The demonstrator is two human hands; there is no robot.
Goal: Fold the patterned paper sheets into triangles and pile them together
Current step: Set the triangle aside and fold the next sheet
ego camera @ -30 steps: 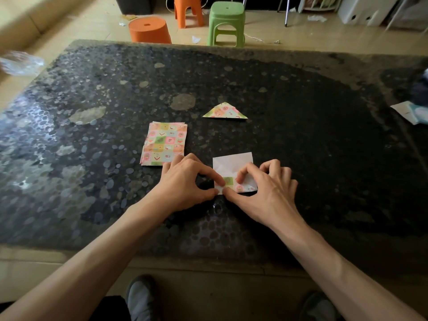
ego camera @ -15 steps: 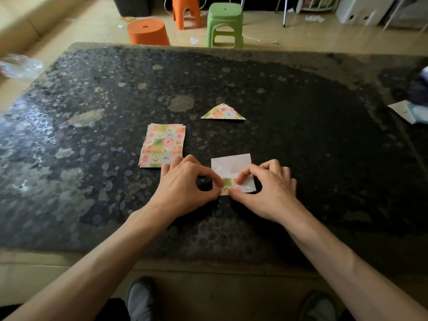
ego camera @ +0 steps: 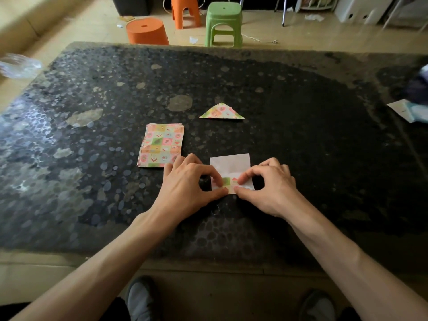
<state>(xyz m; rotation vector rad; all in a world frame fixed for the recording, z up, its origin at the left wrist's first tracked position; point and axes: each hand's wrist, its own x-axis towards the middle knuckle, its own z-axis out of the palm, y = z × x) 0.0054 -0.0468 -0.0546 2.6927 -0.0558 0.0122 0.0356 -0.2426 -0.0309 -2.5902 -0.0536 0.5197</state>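
Head view, looking down over a dark pebble-patterned table (ego camera: 301, 135). Near the front edge, at centre: a single paper sheet (ego camera: 230, 162), white side up, flat at its far half, with the near edge turned up and over to expose a strip of the coloured pattern. Left hand (ego camera: 187, 181): fingers curled, thumb and forefinger pinching the left part of that turned-up edge. Right hand (ego camera: 268, 186): likewise curled, thumb and forefinger pinching the right part of the same edge, thumb tips nearly meeting at the sheet's near border. Left of the sheet and slightly farther back: a stack of unfolded patterned sheets (ego camera: 161, 144), pattern side up, near right corner just beside the left hand's knuckles. Beyond the sheet, well apart from both hands: one folded triangle (ego camera: 221, 111), long edge toward the camera, apex away. At the table's far right edge: a white paper scrap (ego camera: 403, 110), partly cut off. On the floor beyond the table: a round orange stool (ego camera: 147, 31) and a green stool (ego camera: 223, 24). Below the near table edge: two grey shoes (ego camera: 139, 300).
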